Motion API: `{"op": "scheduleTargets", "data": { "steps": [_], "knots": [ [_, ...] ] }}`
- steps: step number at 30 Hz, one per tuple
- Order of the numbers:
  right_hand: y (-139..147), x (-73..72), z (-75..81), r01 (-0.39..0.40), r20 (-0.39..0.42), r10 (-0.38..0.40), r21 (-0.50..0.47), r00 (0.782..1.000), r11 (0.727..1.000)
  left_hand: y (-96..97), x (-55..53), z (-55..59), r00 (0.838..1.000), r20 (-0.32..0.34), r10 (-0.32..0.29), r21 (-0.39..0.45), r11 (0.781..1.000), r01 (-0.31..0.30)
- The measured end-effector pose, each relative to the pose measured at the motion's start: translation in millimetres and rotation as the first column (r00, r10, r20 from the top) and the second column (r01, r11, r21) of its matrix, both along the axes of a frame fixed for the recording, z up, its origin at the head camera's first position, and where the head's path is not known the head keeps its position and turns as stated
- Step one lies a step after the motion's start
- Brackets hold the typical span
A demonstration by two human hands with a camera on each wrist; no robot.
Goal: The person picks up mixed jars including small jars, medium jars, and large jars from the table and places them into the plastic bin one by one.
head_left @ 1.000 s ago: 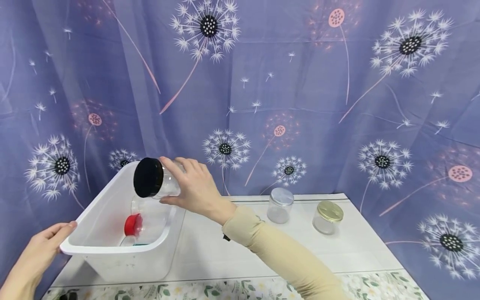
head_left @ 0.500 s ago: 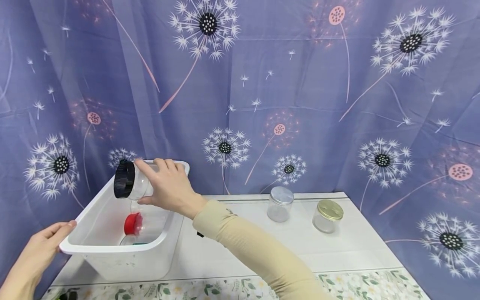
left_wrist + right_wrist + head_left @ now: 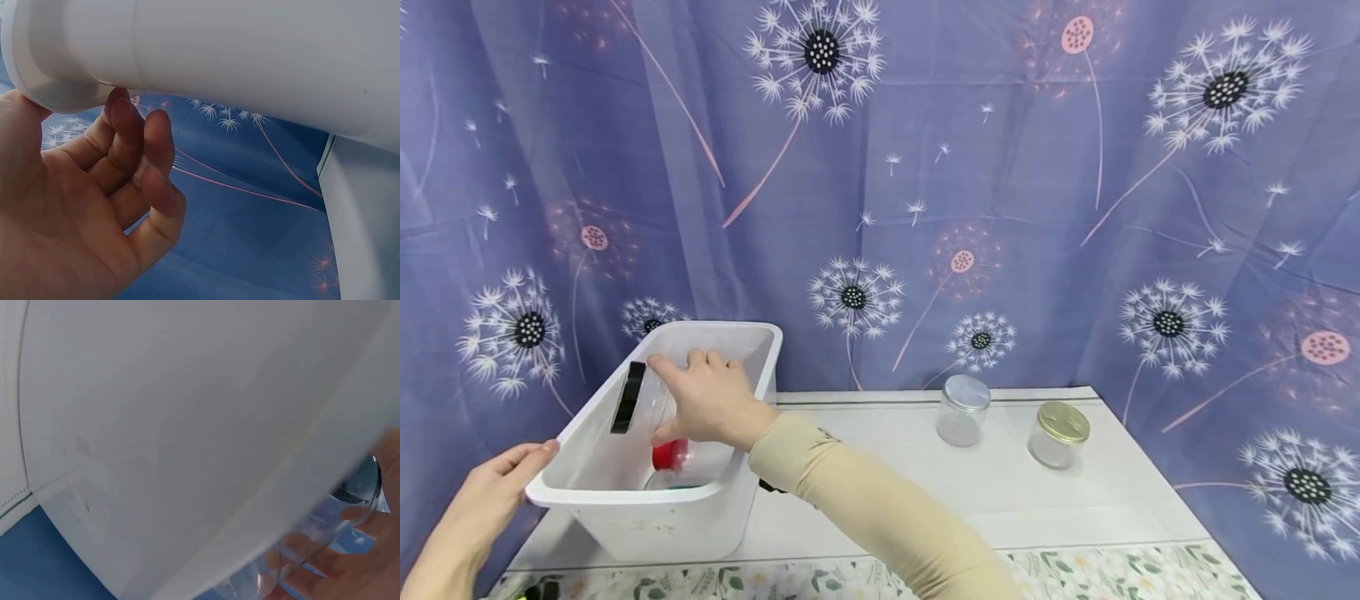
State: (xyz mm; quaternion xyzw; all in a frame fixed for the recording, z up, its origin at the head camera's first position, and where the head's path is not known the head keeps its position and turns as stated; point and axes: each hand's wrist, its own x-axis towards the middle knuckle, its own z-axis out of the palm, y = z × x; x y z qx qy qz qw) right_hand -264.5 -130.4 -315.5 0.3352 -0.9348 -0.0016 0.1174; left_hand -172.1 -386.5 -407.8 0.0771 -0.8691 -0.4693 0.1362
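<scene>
Inside the white plastic tub [image 3: 625, 533] my right hand [image 3: 711, 400] grips a clear jar [image 3: 653, 404] with a black lid [image 3: 628, 397], tilted on its side with the lid to the left. In the right wrist view, fingers wrap round the clear jar [image 3: 312, 528] behind the tub's wall. Below it in the tub lies a clear container with a red lid [image 3: 667, 456], partly covered by the hand. My left hand [image 3: 493, 492] pinches the tub's near left rim; in the left wrist view its fingers [image 3: 128, 131] curl under that rim.
A clear jar with a silver lid [image 3: 962, 410] and another with a gold lid [image 3: 1060, 434] stand on the white table [image 3: 887, 475], right of the tub. A purple dandelion-print curtain [image 3: 910, 167] hangs behind. Floral cloth [image 3: 835, 579] runs along the front edge.
My right hand has carried the black-lidded jar left and down, from above the tub's right side to inside it. My left hand stays on the rim.
</scene>
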Motion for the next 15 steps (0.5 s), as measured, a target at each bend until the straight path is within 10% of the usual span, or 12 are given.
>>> {"op": "scheduleTargets", "data": {
  "steps": [15],
  "knots": [
    [-9.7,6.4,-25.0,0.065,0.024,-0.067,0.044,0.998,0.997,1.5,0.1,-0.9,1.000,-0.027,-0.004,0.001,1.000,0.004]
  ]
}}
